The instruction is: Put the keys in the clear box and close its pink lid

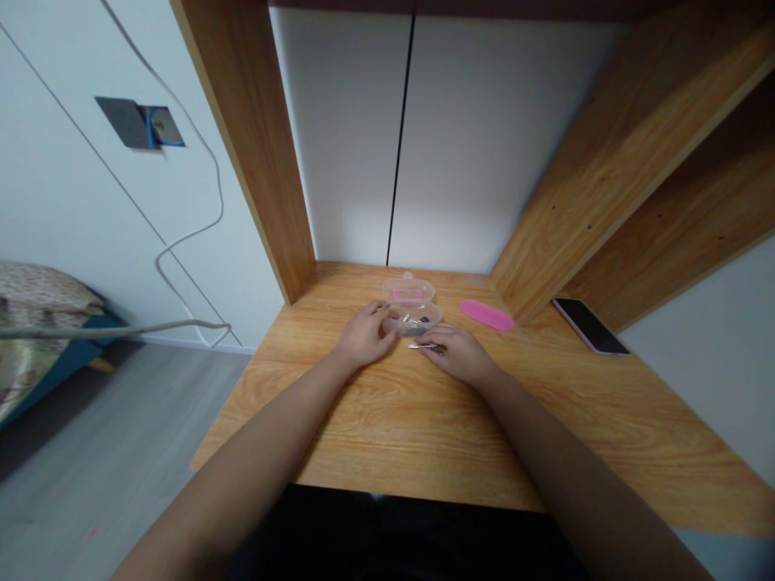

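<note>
Steadying a clear plastic case (412, 305) near the far edge of the counter (363, 428), the left hand (365, 336) curls its fingers (381, 316) loosely against the case; the right hand (460, 356) lies over a small metal implement (425, 347), its grip unclear; a light touch suits such small pieces.

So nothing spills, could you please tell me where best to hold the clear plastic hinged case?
Take the clear plastic hinged case by its rounded front rim, from the near side, where the left hand rests: the open lid lies behind, and small metal pieces sit in the base.
</note>
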A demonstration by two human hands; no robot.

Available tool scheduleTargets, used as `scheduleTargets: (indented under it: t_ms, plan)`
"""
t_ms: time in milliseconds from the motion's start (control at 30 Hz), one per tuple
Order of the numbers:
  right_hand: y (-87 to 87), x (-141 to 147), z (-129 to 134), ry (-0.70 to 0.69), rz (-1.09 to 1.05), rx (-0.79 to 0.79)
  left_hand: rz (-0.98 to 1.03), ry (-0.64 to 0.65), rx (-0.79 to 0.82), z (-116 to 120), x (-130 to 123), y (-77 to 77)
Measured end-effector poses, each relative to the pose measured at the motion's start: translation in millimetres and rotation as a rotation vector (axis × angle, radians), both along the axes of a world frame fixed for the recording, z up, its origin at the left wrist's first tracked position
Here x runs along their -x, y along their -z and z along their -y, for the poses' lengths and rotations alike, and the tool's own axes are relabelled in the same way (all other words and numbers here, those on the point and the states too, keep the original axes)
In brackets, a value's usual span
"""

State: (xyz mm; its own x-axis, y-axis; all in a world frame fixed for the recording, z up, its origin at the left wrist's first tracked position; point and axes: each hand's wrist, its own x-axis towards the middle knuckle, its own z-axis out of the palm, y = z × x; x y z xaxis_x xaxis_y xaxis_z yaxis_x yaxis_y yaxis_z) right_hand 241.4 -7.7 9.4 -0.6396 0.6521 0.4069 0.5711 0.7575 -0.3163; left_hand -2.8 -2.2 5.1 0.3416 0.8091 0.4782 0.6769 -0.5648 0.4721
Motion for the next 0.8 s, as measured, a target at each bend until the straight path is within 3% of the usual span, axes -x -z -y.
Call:
scheduleTargets:
  t_ms: [400, 800]
  plan:
    - [7.0, -3.0, -4.0, 0.058, 0.043, 0.019, -0.005, -0.003, -0.010, -1.4, 0.5, 2.4]
    - [-0.7, 1.4, 1.5, 0.024, 0.064, -0.037, -0.021, -0.012, -0.002, 1.7, 0.6, -1.9]
